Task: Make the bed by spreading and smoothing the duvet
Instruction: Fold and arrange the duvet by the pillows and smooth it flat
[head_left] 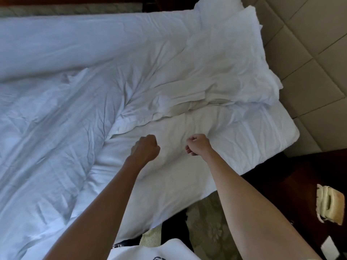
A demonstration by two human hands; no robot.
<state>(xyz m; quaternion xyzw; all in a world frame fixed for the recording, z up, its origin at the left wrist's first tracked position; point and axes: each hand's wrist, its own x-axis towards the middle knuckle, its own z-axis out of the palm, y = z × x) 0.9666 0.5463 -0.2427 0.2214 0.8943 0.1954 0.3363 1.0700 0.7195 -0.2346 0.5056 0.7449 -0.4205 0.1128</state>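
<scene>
Padded beige headboard panels [308, 59] back the bed at the right of the head view, with a dark wooden bedside table [293, 186] below them carrying a cream corded telephone [327, 205]. White pillows [231, 59] lie against the headboard edge of the bed. The white crumpled duvet [62, 109] covers most of the mattress but is bunched in diagonal folds, its upper edge lying short of the pillows; a strip of white fitted sheet [244, 139] is left bare at the near headboard corner.

Both hands are held close together above the near side edge of the bed. The left hand [145, 149] is curled into a fist; whether duvet fabric is caught inside it cannot be told, since the palm is turned away. The right hand [197, 144] is likewise curled, with its fingertips drawn in and possibly pinching a fold of white cloth; this too cannot be confirmed.

The step in hand is judged to be the spreading stage: the duvet's top edge is being taken up for drawing towards the pillows. For the next move, a firm hold on that edge would be required, followed by a pull towards the headboard with the hands moved apart, so that the diagonal creases are drawn flat. Smoothing by open palm would then be called for across the ridged middle.
</scene>
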